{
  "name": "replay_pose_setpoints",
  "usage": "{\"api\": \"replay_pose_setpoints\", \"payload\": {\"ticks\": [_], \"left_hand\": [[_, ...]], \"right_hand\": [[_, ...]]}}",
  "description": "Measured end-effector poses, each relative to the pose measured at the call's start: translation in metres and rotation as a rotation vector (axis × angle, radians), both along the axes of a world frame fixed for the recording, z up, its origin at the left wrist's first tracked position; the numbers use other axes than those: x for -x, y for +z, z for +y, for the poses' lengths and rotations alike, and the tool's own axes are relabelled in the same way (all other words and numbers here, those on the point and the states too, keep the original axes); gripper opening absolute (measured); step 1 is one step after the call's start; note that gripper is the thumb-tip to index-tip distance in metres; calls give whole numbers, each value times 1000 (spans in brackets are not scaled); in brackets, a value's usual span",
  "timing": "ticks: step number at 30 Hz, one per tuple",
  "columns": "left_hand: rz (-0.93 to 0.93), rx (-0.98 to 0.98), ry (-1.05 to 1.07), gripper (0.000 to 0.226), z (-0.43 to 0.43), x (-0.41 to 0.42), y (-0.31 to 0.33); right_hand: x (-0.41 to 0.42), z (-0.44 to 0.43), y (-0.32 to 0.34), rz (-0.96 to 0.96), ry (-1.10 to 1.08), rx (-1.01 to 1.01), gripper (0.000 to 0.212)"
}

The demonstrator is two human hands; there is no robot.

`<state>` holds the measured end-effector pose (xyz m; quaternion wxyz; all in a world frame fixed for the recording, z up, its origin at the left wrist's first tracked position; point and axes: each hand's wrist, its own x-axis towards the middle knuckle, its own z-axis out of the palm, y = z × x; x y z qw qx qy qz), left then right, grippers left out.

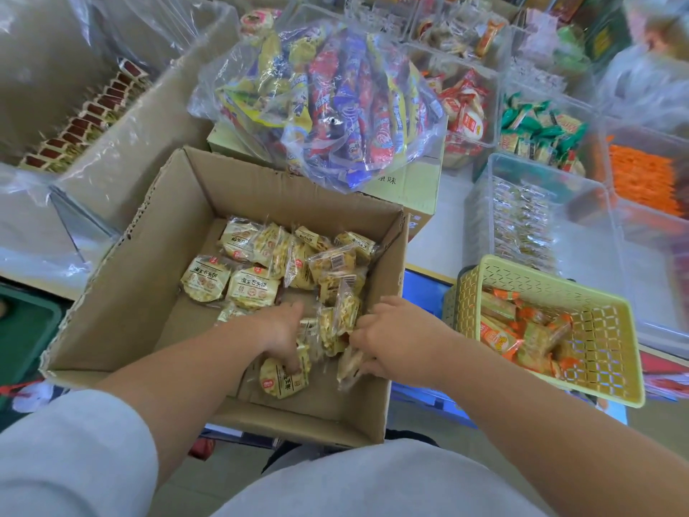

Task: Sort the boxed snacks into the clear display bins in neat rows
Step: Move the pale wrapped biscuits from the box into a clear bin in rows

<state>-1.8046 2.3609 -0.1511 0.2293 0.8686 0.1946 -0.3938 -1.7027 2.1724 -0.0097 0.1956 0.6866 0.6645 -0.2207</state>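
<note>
Snack packets (248, 289) in yellow wrappers lie loose in the open cardboard box (130, 292) right in front of the person. Both hands are down inside it. The left hand (281, 330) curls its fingers over 1 packet, and the right hand (391, 337) grips another just beside it. Clear bins (540, 218) stand on the table (440, 233) beyond a yellow basket (611, 337).
</note>
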Motion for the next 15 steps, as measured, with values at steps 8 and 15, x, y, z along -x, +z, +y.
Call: {"api": "replay_pose_setpoints", "payload": {"ticks": [8, 15], "left_hand": [[53, -3, 78, 94, 11, 10, 20], [-117, 102, 430, 118, 19, 30, 65]], "right_hand": [[1, -24, 5, 427, -597, -472, 24], [-5, -38, 4, 1094, -1348, -677, 29]]}}
